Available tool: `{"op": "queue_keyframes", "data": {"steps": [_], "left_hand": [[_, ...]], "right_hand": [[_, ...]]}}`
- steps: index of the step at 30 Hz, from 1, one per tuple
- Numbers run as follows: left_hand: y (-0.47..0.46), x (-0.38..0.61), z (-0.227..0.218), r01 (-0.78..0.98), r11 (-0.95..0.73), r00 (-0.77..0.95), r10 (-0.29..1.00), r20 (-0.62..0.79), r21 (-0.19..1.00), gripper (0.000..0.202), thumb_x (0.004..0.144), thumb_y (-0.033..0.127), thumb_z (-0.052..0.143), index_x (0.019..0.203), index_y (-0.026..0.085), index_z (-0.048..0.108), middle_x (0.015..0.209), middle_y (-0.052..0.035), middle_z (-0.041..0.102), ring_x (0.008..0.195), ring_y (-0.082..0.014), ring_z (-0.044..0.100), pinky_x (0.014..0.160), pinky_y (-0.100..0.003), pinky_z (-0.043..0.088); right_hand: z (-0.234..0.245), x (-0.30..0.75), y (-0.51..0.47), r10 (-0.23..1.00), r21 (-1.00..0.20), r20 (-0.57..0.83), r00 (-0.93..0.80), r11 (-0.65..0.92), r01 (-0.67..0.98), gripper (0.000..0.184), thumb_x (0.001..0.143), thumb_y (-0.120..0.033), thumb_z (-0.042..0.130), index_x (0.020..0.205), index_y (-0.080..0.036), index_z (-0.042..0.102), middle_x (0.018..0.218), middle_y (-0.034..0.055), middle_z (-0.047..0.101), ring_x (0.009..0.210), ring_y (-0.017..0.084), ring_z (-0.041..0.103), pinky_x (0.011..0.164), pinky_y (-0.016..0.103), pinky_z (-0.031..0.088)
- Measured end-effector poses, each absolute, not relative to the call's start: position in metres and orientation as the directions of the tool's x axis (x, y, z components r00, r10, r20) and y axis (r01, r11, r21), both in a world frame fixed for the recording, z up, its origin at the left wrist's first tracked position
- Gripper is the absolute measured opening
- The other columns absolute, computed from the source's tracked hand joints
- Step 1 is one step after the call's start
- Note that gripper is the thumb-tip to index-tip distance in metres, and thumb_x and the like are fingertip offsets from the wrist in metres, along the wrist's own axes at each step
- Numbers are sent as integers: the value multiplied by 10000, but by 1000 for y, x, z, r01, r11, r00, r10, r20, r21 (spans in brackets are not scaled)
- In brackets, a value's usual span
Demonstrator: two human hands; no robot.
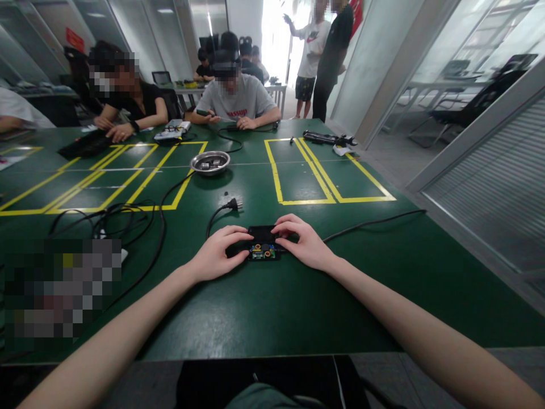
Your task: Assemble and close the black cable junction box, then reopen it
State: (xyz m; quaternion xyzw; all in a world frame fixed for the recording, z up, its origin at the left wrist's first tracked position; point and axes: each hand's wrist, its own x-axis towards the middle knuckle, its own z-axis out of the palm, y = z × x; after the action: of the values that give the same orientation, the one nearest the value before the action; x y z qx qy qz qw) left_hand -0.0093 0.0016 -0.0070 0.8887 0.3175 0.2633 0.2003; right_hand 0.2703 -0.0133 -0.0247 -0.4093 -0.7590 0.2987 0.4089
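Observation:
Between my two hands a black power adapter case lies opened on the green table (204,318). Its near half holds a circuit board (263,251) with ring-shaped coils and small colored parts. The black cover (263,232) is just beyond it, tilted or hinged; I cannot tell which. My left hand (219,253) grips the left side, fingers on the cover and thumb at the board half. On the right side, my right hand (304,241) pinches the cover's edge, thumb near the board. A black cord (366,224) runs rightward from behind my right hand.
A black power plug (232,205) lies past my left hand. Farther off stands a metal bowl (210,163) with small parts. Tangled cables (114,218) and a blurred-out object (63,289) occupy the left. Yellow tape marks the table. People sit across it; two others stand behind.

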Motion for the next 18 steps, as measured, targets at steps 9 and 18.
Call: {"op": "queue_keyframes", "data": {"steps": [9,18], "left_hand": [[3,-9,-10,436,-695,635,688,351,572,276,931,310,653,1173,192,713,1201,-112,742,1162,-250,699,1057,-424,566],[2,-7,-7,420,-660,624,708,330,622,217,912,286,658,1103,194,704,1170,-94,755,1079,-231,709,945,-369,575]], "right_hand": [[-31,264,-14,909,-886,315,-274,385,257,452,849,-110,649,1281,-240,683,1200,65,598,972,160,682,866,341,653],[-27,264,-13,927,-916,225,-300,306,258,352,846,-129,665,1186,-215,699,1076,49,751,996,186,723,941,386,624]]}}
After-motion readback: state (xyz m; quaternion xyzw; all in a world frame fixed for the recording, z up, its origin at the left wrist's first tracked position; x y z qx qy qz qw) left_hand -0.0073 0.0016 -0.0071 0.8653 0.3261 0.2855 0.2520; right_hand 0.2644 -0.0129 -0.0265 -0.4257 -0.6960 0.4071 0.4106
